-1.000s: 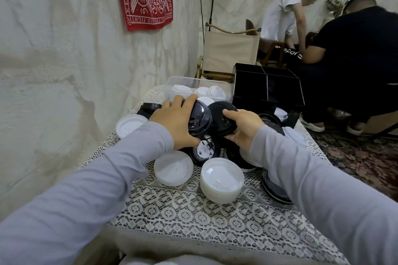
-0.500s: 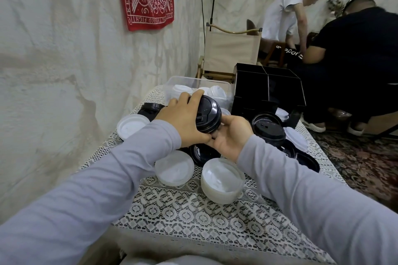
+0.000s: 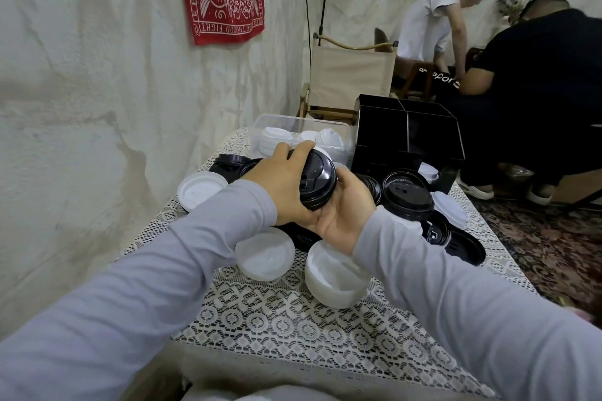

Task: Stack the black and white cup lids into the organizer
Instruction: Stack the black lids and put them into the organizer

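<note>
Black lids (image 3: 317, 181), a short nested stack, tilted, held above mid-desk betw. both hands, in front of the organizer (image 3: 407, 137) and not in it. L hand (image 3: 283, 185) wraps the stack from the left, fingers (image 3: 294, 153) curled over its top edge. R hand (image 3: 345, 212) cups it from below-right, palm up, thumb on the rim; its other fingers are hidden under the stack. Just right, a second black stack (image 3: 408, 195) stands on the desk (image 3: 293, 329) w/ more dark lids lying around it. The organizer is black w/ divided compartments, at the far right; can't tell what's inside. Left of it, a clear bin (image 3: 293, 130) w/ white lids. Near side: white lid stack (image 3: 335, 277) below the R wrist, single white lid (image 3: 265, 254) beside it, another white lid (image 3: 200, 187) at the left edge. Lace cloth covers the desk.
</note>
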Tool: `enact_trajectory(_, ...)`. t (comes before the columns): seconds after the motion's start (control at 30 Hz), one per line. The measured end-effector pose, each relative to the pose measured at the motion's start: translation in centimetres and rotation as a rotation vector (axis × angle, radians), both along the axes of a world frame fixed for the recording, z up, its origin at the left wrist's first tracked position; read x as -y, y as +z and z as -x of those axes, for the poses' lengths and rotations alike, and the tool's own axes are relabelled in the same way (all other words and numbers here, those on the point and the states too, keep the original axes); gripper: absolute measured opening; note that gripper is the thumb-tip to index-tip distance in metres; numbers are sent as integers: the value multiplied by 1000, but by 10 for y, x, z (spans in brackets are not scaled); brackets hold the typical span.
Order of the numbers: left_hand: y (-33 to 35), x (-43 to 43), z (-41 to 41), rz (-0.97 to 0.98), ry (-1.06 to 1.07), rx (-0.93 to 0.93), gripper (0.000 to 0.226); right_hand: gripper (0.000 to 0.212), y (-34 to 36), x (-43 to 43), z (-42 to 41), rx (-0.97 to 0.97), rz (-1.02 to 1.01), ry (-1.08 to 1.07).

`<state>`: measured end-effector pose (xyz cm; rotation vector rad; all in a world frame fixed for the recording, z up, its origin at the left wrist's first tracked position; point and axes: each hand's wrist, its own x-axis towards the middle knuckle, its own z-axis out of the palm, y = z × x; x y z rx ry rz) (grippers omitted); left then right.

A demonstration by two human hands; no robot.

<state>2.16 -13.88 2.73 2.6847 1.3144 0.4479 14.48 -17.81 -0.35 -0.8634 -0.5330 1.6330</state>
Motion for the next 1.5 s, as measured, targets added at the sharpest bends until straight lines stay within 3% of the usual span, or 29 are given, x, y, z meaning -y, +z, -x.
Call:
enact_trajectory(0.2,-4,-4,4,-18,15,-5,107,49,3,2,-1,88,44,-34)
enact_trajectory(0.33,-9,-10,7,-36,34,-14,107,35,20,-6,-13,336,59,-185)
enact_trajectory(0.4,-12,-11,8,-28,37,-28,107,17,31,-12,-26,669,-35,-301)
enact_trajectory(0.47,-14,-11,8,-24,43,-52,106,19,35,-19,-46,1290,-195,-328)
enact_trajectory(0.53,-16,-11,7,-16,51,-82,107,31,34,-21,-62,1813,-266,-183)
enact_trajectory(0.6,-18,-12,5,-3,60,-105,110,43,27,-27,-76,2111,-276,15)
enact_trajectory(0.7,-20,-11,3,7,73,-114,111,52,12,-33,-80,2364,-277,241)
enact_trajectory(0.9,-20,-9,-3,-1,77,-158,112,75,-3,-40,-75,2400,-309,373)
enact_trajectory(1.07,-19,-7,-4,9,79,-182,108,75,-1,-43,-72,2437,-285,415)
enact_trajectory(1.27,-20,-5,-5,-13,97,-232,108,77,5,-38,-73,2418,-250,318)
enact_trajectory(1.4,-20,-5,-6,-15,97,-244,108,90,9,-33,-76,2342,-328,198)
enact_trajectory(1.5,-20,-4,-5,-17,97,-251,107,85,10,-26,-75,2271,-400,82)
